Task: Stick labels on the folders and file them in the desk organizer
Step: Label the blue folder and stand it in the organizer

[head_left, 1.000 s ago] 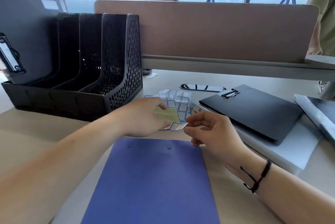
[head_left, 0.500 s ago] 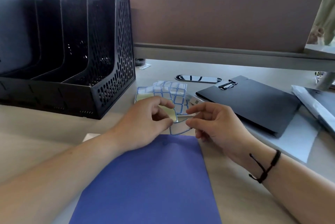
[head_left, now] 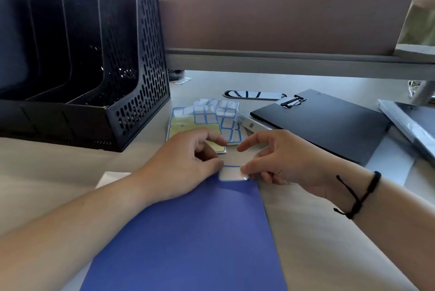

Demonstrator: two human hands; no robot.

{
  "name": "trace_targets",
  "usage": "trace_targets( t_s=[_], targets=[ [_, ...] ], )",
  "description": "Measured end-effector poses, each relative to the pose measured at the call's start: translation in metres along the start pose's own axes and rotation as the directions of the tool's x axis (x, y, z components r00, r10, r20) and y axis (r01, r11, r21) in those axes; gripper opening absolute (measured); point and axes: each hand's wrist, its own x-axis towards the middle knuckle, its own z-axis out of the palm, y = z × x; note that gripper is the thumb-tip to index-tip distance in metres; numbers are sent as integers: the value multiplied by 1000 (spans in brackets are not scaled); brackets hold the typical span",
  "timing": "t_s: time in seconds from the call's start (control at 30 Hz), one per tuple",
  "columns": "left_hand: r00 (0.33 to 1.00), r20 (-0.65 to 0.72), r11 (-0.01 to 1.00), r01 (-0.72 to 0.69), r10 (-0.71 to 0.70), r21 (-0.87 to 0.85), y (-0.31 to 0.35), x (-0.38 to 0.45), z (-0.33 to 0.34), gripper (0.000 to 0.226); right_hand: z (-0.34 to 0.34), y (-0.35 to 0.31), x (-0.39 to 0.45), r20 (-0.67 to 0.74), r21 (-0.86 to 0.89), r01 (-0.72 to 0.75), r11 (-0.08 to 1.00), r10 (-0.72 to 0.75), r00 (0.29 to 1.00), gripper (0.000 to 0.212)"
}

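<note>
Hands meet over the top right corner of a blue folder [head_left: 188, 239] lying flat on a pale desk [head_left: 317, 243], each holding one end of a small white label [head_left: 231, 173] with a blue border. The left hand [head_left: 186, 163] pinches the label's left edge between thumb and curled fingers, its forefinger stretched forward above; the right hand [head_left: 280, 158] pinches the right edge the same way, with a black cord bracelet [head_left: 357, 196] around its wrist. The label sits at the folder's far edge (whether it is pressed down flat cannot be told).

Just beyond the hands lie sheets of labels [head_left: 211, 116], overlapping, one with much of its yellowish backing bared. At the far left stands a black desk organizer [head_left: 131, 93] with perforated walls and several upright compartments; what the leftmost ones hold is too dark to make out. To the right of the sheets a black folder [head_left: 324, 123] with a metal clip lies flat on the desk, resting partly on a pale sheet, with a small white box [head_left: 251, 124] against its near left edge. A brown partition [head_left: 270, 8] closes off the back of the desk.
</note>
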Motion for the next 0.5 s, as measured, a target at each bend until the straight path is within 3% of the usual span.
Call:
trace_targets(
  t_s=[0.5],
  targets=[
    [997, 48, 997, -67, 66, 22, 0, -4, 2, 15, 0, 2, 2, 29, -68, 18, 997, -16, 999, 36]
  ],
)
